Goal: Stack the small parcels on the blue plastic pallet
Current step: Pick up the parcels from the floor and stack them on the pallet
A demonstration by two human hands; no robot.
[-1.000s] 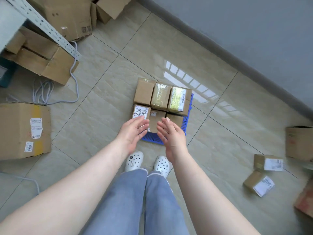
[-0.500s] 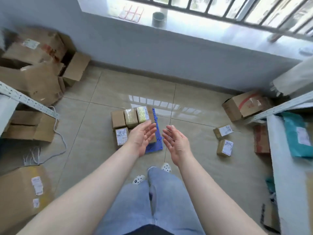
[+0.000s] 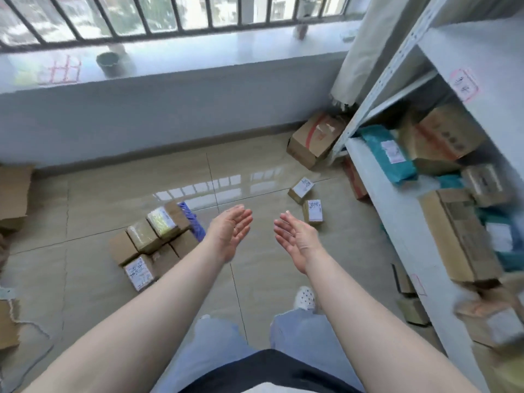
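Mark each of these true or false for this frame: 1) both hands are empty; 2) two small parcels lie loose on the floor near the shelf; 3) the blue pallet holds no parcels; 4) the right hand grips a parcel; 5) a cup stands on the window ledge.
1) Both hands are empty: true. The left hand and right hand are open, palms facing each other.
2) True. Two small parcels lie on the floor beside the shelf.
3) False. The blue pallet carries six parcels in two rows.
4) False. The right hand holds nothing.
5) True. A cup stands on the window ledge.
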